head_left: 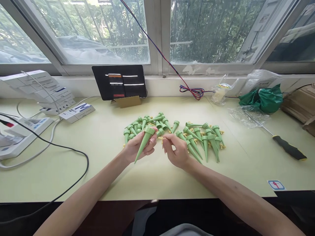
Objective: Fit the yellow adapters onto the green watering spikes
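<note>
My left hand (137, 146) is closed around a green plant watering spike (143, 144), its ribbed cap up and its tip slanting down toward me. Close by on the right, my right hand (177, 152) pinches a small yellow valve (160, 138) between thumb and forefinger. A narrow gap separates the hands. Behind them lies a heap of green spikes (145, 122) with yellow bits showing among them, partly hidden by my left hand. A second group of spikes (206, 142) with yellow valves lies to the right of my right hand.
A black-handled screwdriver (290, 147) lies at right, near clear plastic wrap (248, 117) and a green bag (262, 99). White boxes (77, 112), a power strip (29, 136) and a black cable (83, 153) occupy the left. A tablet (100, 83) leans at the back beside bundled wire (194, 91).
</note>
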Available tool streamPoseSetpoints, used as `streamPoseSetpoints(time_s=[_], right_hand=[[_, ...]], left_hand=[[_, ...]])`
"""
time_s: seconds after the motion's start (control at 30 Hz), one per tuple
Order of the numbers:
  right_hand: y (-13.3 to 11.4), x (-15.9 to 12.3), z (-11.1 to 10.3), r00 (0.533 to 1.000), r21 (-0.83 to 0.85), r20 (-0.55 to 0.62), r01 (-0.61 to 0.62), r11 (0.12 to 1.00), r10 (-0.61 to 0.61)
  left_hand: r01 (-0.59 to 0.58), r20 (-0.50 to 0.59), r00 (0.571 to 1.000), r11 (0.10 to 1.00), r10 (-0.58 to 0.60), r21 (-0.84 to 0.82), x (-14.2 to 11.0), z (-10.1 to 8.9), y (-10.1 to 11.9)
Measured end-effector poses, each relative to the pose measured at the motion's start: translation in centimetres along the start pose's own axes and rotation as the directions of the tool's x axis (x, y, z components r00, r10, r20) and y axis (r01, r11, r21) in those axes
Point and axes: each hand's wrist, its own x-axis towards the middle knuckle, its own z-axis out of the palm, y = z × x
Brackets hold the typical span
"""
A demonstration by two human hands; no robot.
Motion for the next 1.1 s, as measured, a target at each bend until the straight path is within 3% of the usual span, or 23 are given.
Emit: streamPoseSetpoints(time_s=[0.17, 0.43, 0.5, 0.57, 0.7, 0.77, 0.83, 0.93, 1.1], right_hand=[[-0.4, 0.0, -0.3, 1.0, -0.031, -0.021, 0.013, 0.999, -0.013], [-0.9, -0.2, -0.7, 1.0, -0.018, 0.001, 0.025, 1.0, -0.025], [-0.9, -0.3, -0.8, 1.0, -0.02, 0.006, 0.014, 1.0, -0.013], [-0.8, -0.3, -0.8, 1.0, -0.022, 0.006, 0.002, 1.0, -0.001], [-0.6, -0.2, -0.9, 1.0, -0.022, -0.009, -0.026, 0.999, 0.026], [-0.6, -0.2, -0.9, 0.999, -0.025, -0.022, -0.031, 0.999, 0.031], [-0.6, -0.1, -0.9, 0.999, -0.023, -0.027, -0.033, 0.999, 0.033], [-0.7, -0.1, -0.9, 0.999, -0.021, -0.017, -0.031, 0.999, 0.031], [-0.7, -0.1, -1.0, 0.999, -0.04, -0.012, -0.032, 0.999, 0.031]], left_hand=[[-0.033, 0.068, 0.997, 0.999, 0.031, 0.024, -0.3, 0.7, 0.0], [-0.059, 0.073, 0.996, 0.998, 0.056, 0.036, -0.6, 1.7, 0.3], [-0.069, 0.07, 0.995, 0.994, 0.064, 0.082, -0.6, 1.8, 0.3], [-0.1, 0.071, 0.994, 0.969, 0.086, 0.227, -0.7, 1.9, 0.3], [-0.259, 0.048, 0.957, 0.773, 0.286, 0.579, -1.0, 2.2, 0.1], [-0.348, 0.029, 0.893, 0.647, 0.45, 0.679, -1.1, 2.4, -0.1], [-0.387, 0.028, 0.802, 0.484, 0.597, 0.785, -1.2, 2.5, -0.3], [-0.37, 0.059, 0.706, 0.297, 0.706, 0.88, -1.3, 2.4, -0.5], [-0.339, 0.105, 0.698, 0.197, 0.708, 0.92, -1.3, 2.2, -0.8]])
